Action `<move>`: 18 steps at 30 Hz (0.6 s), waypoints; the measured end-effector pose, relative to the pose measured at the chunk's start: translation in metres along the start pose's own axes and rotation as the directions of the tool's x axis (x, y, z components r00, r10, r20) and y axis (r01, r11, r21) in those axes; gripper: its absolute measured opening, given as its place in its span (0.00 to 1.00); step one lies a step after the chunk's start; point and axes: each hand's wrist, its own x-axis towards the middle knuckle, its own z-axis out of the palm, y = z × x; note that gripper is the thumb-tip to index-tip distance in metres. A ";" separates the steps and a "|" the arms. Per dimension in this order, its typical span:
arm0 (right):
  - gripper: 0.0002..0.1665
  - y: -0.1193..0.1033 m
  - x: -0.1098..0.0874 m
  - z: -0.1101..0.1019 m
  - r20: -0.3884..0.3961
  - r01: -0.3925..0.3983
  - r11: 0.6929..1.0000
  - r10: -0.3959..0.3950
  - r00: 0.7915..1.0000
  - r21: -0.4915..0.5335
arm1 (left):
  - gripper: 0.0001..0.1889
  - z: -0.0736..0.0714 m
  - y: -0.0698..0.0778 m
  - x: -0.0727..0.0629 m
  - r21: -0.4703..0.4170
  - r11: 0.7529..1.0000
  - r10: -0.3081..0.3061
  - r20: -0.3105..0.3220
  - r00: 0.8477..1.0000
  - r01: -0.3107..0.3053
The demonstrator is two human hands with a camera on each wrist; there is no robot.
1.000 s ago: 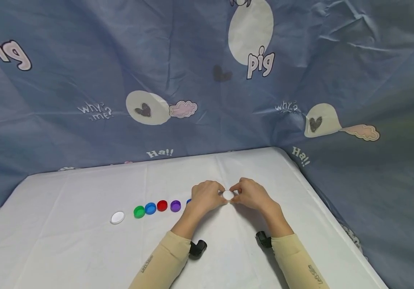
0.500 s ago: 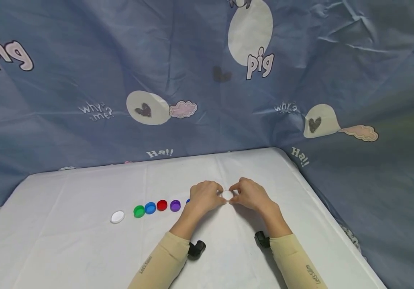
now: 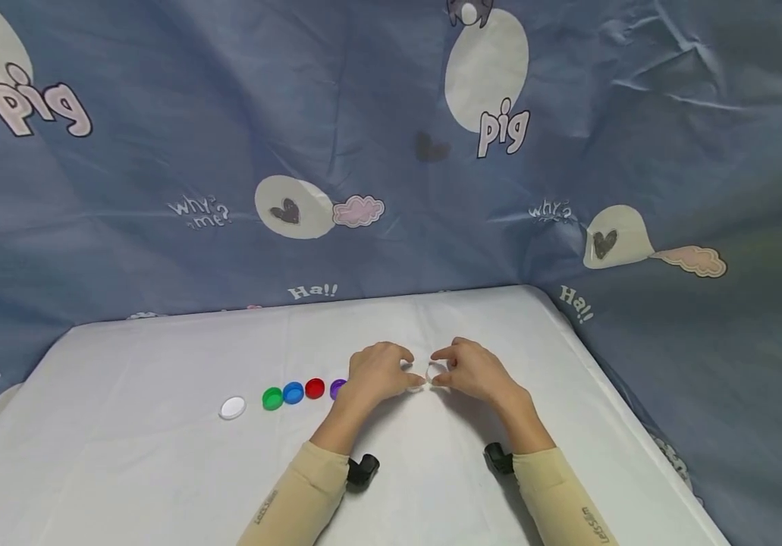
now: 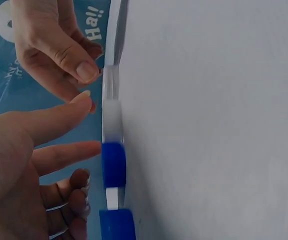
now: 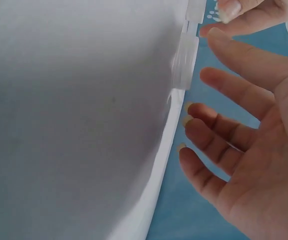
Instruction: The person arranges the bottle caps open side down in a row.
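Note:
My left hand [image 3: 378, 371] has its thumb and index finger spread apart. In the left wrist view they stand beside a whitish cap [image 4: 113, 121], with no clear grip on it. My right hand [image 3: 475, 370] faces it, thumb and index finger parted around a clear round cap [image 3: 428, 372]. In the right wrist view this clear cap [image 5: 185, 62] stands beside those fingertips, which do not visibly pinch it; the other fingers are loosely bent. A dark blue cap [image 4: 114, 165] stands near my left index fingertip. In the head view my left hand hides part of the row.
Further left on the white-covered table [image 3: 158, 470] lie a purple cap [image 3: 337, 389], a red cap [image 3: 315, 388], a blue cap [image 3: 293, 392], a green cap [image 3: 272, 398] and a white disc [image 3: 232, 407]. A printed blue cloth [image 3: 391, 258] hangs behind the table.
My left hand has shifted slightly left and its thumb and index finger have spread. The white round between both hands no longer shows as a full disc. The head view has shifted slightly.

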 end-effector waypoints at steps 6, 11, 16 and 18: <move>0.27 -0.006 0.004 0.003 0.019 0.053 0.999 -0.053 0.998 -0.009 | 0.27 -0.002 -0.007 -0.004 0.029 1.000 -0.001 0.038 0.999 0.000; 0.26 -0.013 0.004 0.002 0.048 0.067 0.997 -0.065 0.997 -0.042 | 0.28 -0.005 -0.009 -0.007 0.046 0.999 0.027 0.038 0.999 -0.029; 0.26 -0.020 0.004 0.004 0.063 0.095 0.993 -0.091 0.994 -0.067 | 0.26 -0.007 -0.010 -0.010 0.062 0.997 0.045 0.026 0.999 -0.046; 0.26 -0.022 0.004 0.007 0.068 0.113 0.990 -0.107 0.992 -0.081 | 0.24 -0.007 -0.011 -0.011 0.063 0.997 0.052 0.020 0.998 -0.053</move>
